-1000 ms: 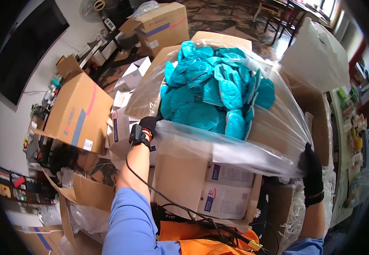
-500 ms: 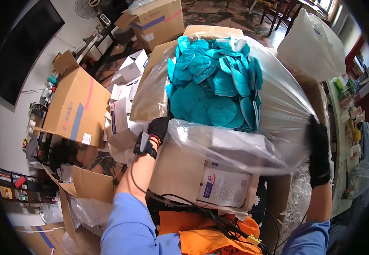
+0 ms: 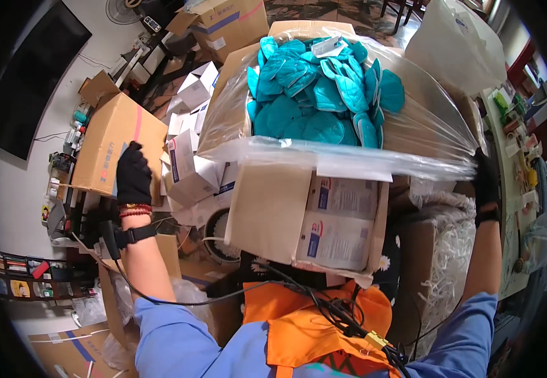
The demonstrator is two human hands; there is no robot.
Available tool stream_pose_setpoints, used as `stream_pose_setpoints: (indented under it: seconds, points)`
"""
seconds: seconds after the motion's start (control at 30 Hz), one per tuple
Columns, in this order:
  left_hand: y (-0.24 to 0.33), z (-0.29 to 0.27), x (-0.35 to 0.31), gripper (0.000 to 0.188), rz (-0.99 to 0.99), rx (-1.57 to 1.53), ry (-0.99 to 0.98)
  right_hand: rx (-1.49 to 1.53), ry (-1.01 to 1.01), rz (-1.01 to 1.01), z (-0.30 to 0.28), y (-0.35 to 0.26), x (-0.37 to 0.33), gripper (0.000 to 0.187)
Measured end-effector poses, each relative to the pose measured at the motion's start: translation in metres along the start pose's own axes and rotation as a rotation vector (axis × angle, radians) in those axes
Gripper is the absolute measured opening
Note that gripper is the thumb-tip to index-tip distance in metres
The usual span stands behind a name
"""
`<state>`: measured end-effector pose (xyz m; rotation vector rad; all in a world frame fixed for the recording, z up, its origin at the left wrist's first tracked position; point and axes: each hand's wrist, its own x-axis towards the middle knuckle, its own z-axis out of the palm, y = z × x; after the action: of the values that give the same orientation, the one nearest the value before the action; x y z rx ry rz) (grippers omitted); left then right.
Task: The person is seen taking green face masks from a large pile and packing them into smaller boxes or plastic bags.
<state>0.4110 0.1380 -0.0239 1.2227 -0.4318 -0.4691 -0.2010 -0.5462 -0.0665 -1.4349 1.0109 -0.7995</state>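
Observation:
My right hand (image 3: 486, 179), in a black glove, is closed on the edge of a clear plastic liner bag (image 3: 437, 120) and holds it pulled out to the right. The liner lines a large carton full of loose teal cup-shaped fabric pieces (image 3: 311, 126), some with white inner sides. A small white slip (image 3: 329, 46) lies on the pile. My left hand (image 3: 134, 176), also gloved in black, is raised in front of a brown carton at the left, apart from the liner. Its fingers are curled, and nothing shows in them.
Nearer me, an open box (image 3: 264, 214) holds white printed packets (image 3: 339, 239). Small white boxes (image 3: 191, 170) and a brown carton (image 3: 119, 142) stand at left. A round bin (image 3: 223, 236) is beside the open box. At right are shredded white strips (image 3: 447, 246) and a white sack (image 3: 456, 47).
My left hand has let go of the liner and moved left. The liner's near edge has shifted back, uncovering more packets. Some teal pieces have slid to the right, and a white slip shows on top.

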Motion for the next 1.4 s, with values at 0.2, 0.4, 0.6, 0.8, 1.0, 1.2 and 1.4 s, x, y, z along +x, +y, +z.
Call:
stream_pose_setpoints:
  seconds: [0.2, 0.4, 0.6, 0.8, 1.0, 1.2, 1.4]
  points:
    - [-0.029, 0.105, -0.081, 0.026, 0.28, 0.877, -0.023, -0.798, 0.512, -0.861, 0.141, -0.075, -0.115, 0.04]
    - [-0.087, 0.276, -0.15, 0.031, 0.44, 1.161, -0.745, -0.609, -0.871, -0.489, 0.272, -0.042, -0.321, 0.061]
    - [-0.147, 0.315, -0.156, 0.037, 0.472, 1.717, -0.94, -0.805, -0.754, -0.561, 0.282, -0.011, -0.372, 0.023]
    - [-0.187, 0.316, -0.186, 0.012, 0.568, 1.973, -0.715, -0.694, -0.612, -0.534, 0.262, -0.004, -0.386, 0.019]
    - [-0.118, 0.315, -0.196, 0.013, 0.553, 1.532, -0.696, -0.204, -0.543, -0.37, 0.257, -0.03, -0.38, 0.014]
    - [-0.052, 0.312, -0.223, 0.014, 0.711, 1.279, -0.737, -0.173, -0.379, -0.421, 0.224, -0.078, -0.322, 0.008]
    - [-0.025, 0.299, -0.238, 0.018, 1.017, 1.228, -0.708, -0.522, -0.649, -0.54, 0.237, -0.114, -0.285, 0.044]
